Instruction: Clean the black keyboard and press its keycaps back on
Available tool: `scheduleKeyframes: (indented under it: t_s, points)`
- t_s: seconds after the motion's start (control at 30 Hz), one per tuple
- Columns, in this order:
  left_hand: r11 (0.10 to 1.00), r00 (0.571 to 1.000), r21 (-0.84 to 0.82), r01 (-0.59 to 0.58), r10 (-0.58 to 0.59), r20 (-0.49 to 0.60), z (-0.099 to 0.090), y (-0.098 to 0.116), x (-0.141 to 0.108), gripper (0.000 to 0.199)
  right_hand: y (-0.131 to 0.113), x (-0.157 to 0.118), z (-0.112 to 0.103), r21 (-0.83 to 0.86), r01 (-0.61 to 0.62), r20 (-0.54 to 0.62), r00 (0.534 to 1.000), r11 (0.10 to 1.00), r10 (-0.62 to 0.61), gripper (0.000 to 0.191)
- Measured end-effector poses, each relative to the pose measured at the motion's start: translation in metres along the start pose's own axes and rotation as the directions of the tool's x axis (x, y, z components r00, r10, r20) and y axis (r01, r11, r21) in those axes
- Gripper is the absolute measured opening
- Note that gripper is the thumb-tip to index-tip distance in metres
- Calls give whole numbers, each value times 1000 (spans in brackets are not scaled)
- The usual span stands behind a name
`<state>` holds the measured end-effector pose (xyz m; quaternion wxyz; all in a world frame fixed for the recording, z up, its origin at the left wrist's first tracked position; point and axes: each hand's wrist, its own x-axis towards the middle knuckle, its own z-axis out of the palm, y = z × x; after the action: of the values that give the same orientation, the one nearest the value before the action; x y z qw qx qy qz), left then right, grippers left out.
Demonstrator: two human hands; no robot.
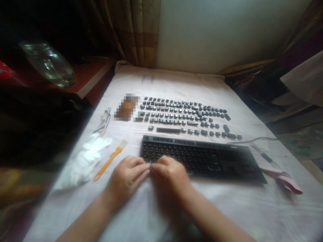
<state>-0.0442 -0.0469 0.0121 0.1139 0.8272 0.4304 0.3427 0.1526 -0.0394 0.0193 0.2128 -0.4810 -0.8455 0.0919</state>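
My left hand (130,173) and my right hand (170,171) meet at the near left corner of a black keyboard (202,159). Both are closed in a pinch, fingertips almost touching. Something tiny shows between them, too small to name. The keyboard lies flat with its keycaps off, bare key sockets showing. Beyond it, loose black keycaps (171,110) are laid out in rows on the cloth, a long spacebar (168,130) in the nearest row. My hands cover the keyboard's lower left part.
Left of the keyboard lie an orange-handled brush (108,163), crumpled white tissue (84,161), eyeglasses (104,121) and a blurred-out object (127,107). At right are a screwdriver-like tool (266,157), a pink cloth (285,178) and a cable (254,139). A glass jar (50,64) stands on a wooden ledge.
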Motion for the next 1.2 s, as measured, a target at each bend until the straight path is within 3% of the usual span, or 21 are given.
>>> scheduleKeyframes:
  t_s: [0.47,0.57,0.67,0.73,0.87,0.93,1.03,1.1,1.2]
  points:
    - [1000,1000,-16,19,-19,8,0,-1,-1,15,4,-2,3,146,24,-80,997,989,-12,18]
    - [1000,1000,-20,14,-14,0,1,-4,-3,16,18,-2,-13,210,65,-158,987,976,-32,21]
    - [999,1000,-28,20,-20,-6,2,-9,-5,18,51,-10,-44,189,-56,-216,972,980,97,22]
    - [998,999,-35,48,-48,-17,3,-13,-7,20,85,-26,-68,126,-240,-313,911,963,268,26]
    - [983,983,-60,174,-177,-45,7,-18,-8,29,159,-74,-103,25,-645,-504,651,763,567,44]
    - [954,959,-125,272,-279,-40,11,-19,-7,37,185,-97,-109,57,-782,-495,518,620,698,53]
    - [828,884,-340,445,-468,18,21,-19,-4,50,201,-116,-109,159,-874,-399,368,459,840,62]
    - [709,820,-471,525,-569,57,25,-19,0,57,201,-118,-104,227,-880,-354,325,418,877,64]
    - [618,755,-535,576,-653,59,25,-23,5,63,196,-111,-97,285,-836,-358,361,469,861,62]
